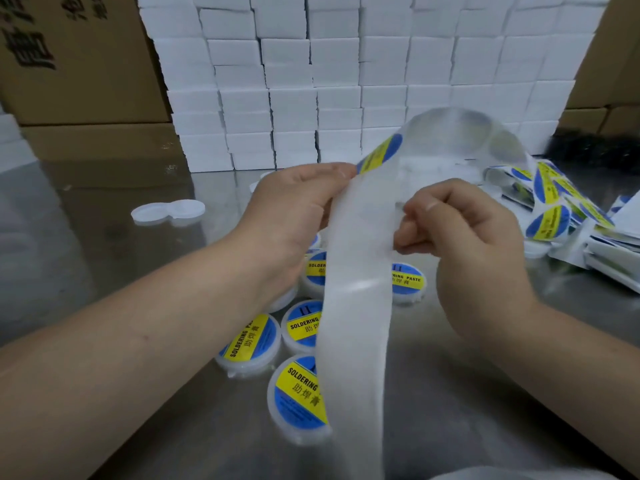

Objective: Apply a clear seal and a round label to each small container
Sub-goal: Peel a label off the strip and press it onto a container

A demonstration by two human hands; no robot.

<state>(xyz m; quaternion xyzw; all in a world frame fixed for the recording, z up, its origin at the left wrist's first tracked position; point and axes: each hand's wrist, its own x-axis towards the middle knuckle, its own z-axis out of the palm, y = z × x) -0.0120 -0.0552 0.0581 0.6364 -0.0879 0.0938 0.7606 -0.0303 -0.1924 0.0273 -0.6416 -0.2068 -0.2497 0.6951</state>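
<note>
Containers (251, 341) lidded, labelled, clustered under label strip (353, 306).

Brushed steel table (450, 393), glossy labels (547, 223), translucent matt backing strip (353, 306), white plastic tubs (301, 431), cardboard boxes (76, 64)

A packing and labelling station in a small factory or warehouse. A wall of identical plain white boxes (346, 81) is stacked in neat rows at the back of a shiny metal table (86, 254), flanked by large brown cardboard cartons (69, 64) printed with black characters. On the table sit many identical small round containers (298, 396) labelled "SOLDERING PASTE", a heap of label strips (554, 209) at the right, and two loose white lids (166, 211).
</note>
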